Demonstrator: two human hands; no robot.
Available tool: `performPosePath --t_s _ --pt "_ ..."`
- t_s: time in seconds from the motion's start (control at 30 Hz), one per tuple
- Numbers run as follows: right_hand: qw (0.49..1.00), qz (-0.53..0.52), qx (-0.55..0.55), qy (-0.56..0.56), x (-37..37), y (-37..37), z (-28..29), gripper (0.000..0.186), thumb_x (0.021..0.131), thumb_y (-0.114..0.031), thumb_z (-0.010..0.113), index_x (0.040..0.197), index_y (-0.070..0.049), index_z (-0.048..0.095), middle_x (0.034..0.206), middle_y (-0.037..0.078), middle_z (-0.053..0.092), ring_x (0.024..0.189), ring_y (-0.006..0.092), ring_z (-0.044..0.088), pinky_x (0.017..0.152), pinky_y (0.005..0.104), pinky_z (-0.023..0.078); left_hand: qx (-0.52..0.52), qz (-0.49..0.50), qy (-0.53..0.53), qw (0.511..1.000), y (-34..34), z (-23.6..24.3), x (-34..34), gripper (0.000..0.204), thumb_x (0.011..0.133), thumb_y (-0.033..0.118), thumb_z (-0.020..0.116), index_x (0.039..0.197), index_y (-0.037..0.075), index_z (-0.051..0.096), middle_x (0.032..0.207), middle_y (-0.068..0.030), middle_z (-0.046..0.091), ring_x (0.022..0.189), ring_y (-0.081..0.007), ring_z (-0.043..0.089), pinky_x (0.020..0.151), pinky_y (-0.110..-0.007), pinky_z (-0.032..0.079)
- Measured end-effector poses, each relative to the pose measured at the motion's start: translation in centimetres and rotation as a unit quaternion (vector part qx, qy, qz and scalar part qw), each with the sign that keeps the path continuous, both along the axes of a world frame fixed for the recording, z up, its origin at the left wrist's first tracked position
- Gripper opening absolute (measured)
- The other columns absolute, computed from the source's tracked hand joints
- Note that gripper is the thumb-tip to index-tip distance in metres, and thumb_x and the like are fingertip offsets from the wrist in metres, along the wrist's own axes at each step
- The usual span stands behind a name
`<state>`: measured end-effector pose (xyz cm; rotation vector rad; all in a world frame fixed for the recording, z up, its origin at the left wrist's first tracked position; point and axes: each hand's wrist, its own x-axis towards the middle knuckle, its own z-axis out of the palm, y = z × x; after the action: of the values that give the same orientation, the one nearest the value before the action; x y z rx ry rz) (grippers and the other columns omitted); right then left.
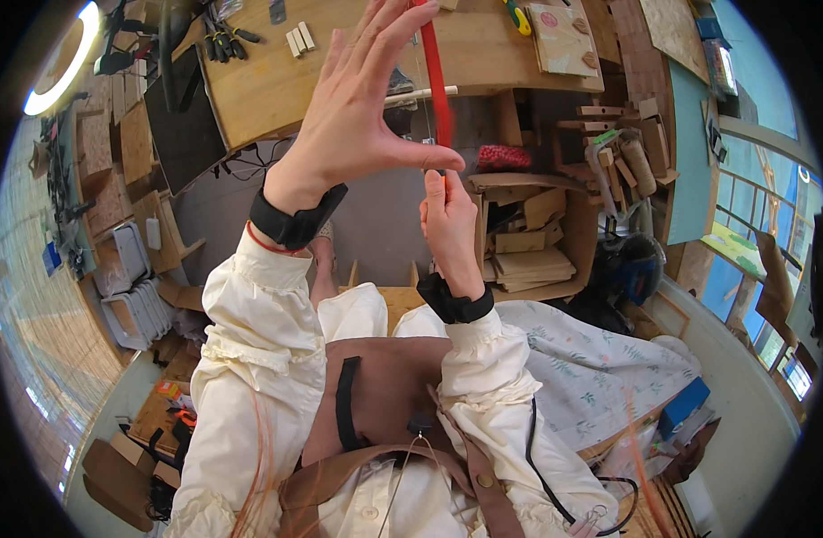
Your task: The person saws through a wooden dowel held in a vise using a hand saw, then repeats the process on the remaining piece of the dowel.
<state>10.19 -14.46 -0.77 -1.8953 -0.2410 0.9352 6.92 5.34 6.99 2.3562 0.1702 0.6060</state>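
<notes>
Head view shows both hands raised in front of the chest, above a wooden workbench top (340,72) that lies beyond them. A long, thin red strip, seemingly a flat plastic or wooden blade (437,81), is held upright between the hands. The left hand (358,117) is spread wide, fingers fanned upward, with only the thumb pressed sideways against the strip near its lower end. The right hand (449,224) is closed around the bottom end of the strip from below, thumb and fingers pinched together.

For the strip to be kept steady, the pinch of the right hand is best held firm while the left thumb acts only as a side guide; a hard sideways push would likely bend so slender a piece. Whether a fine thread runs beside the strip cannot be told.

Open room is found mainly above and to the left of the left hand, over the bare bench top. Just right of the right hand an open wooden crate filled with stacked offcut boards (528,242) stands close, and a small red knobbly bundle (503,159) lies just beyond the strip. The bench edge passes behind the strip's upper part, so forward tilting is limited.
</notes>
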Motion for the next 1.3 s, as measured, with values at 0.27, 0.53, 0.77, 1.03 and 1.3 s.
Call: performPosePath --t_s 0.27,0.53,0.77,1.03,1.3 --pt "0.999 -0.002 -0.005 -0.04 -0.4 -0.1 -0.4 0.032 0.101 -0.035 0.049 0.109 -0.005 0.06 0.059 0.011 0.054 0.05 0.021 0.053 0.051 0.0342 0.043 0.009 0.024 0.073 0.997 0.1 1.1 -0.9 0.124 0.058 0.057 0.086 0.152 0.01 0.019 0.159 -0.0175 0.018 0.148 -0.0362 0.012 0.116 -0.054 0.011" --pt "0.999 0.006 -0.011 -0.041 0.3 1.3 0.4 0.032 0.101 -0.033 0.049 0.106 -0.003 0.059 0.06 0.013 0.054 0.051 0.0217 0.052 0.052 0.0351 0.043 0.019 0.028 0.033 0.999 0.9 0.5 -0.5 0.119 0.06 0.054 0.086 0.151 0.009 0.023 0.157 -0.0187 0.022 0.147 -0.036 0.018 0.116 -0.05 0.017" --pt "1.0 0.0 -0.018 -0.003 1.2 2.1 1.2 0.03 0.1 -0.031 0.05 0.103 -0.002 0.058 0.06 0.011 0.054 0.052 0.0176 0.05 0.051 0.033 0.042 0.027 0.028 0.024 0.999 1.9 0.2 0.6 0.118 0.061 0.055 0.084 0.151 0.009 0.024 0.156 -0.0198 0.023 0.146 -0.0367 0.02 0.116 -0.049 0.02" --pt "1.0 0.001 -0.026 0.004 0.1 -0.4 1.0 0.031 0.099 -0.031 0.051 0.1 -0.002 0.058 0.057 0.012 0.051 0.049 0.019 0.051 0.049 0.0343 0.041 0.04 0.042 0.054 0.997 -0.3 1.0 -0.6 0.118 0.062 0.059 0.083 0.151 0.007 0.024 0.157 -0.0192 0.023 0.146 -0.0372 0.019 0.115 -0.054 0.018" --pt "1.0 -0.001 -0.017 -0.007 1.3 1.7 0.9 0.03 0.099 -0.031 0.052 0.102 -0.002 0.059 0.059 0.015 0.051 0.05 0.0256 0.055 0.05 0.0356 0.041 0.043 0.024 0.02 0.999 1.5 0.1 0.7 0.118 0.061 0.058 0.083 0.15 0.007 0.024 0.156 -0.0215 0.022 0.145 -0.0384 0.021 0.115 -0.054 0.018"
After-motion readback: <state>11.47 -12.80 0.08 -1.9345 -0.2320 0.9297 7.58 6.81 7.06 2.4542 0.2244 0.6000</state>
